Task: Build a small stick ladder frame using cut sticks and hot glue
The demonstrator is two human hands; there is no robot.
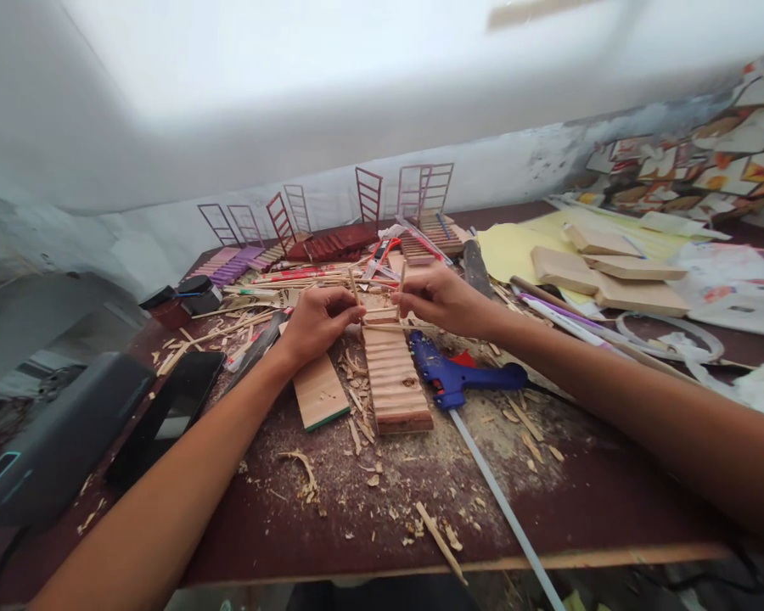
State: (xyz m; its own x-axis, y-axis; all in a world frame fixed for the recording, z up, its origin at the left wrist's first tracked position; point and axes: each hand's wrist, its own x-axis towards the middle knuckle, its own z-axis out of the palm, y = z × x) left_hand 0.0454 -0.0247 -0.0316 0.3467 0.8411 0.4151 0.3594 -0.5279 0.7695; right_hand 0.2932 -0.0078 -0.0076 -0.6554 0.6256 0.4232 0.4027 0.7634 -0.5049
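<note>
A small wooden slatted model [395,379] lies on the dark worktable [331,518], long side running away from me. At its far end stands a little frame of thin sticks [378,307]. My left hand [318,322] is closed, pinching the left stick of that frame. My right hand [436,299] is closed too, pinching the right stick. Both forearms reach in from the near corners. A blue glue gun [458,373] lies just right of the model, with a white glue stick [502,509] trailing toward me. A flat wooden piece [318,392] lies under my left wrist.
Shavings and sawdust cover the table. A black phone [171,407] and a grey device [51,441] sit at the left. Small stick chairs [369,193] line the back wall. Wooden blocks [604,271] rest on yellow paper at the right, loose sticks and pens behind.
</note>
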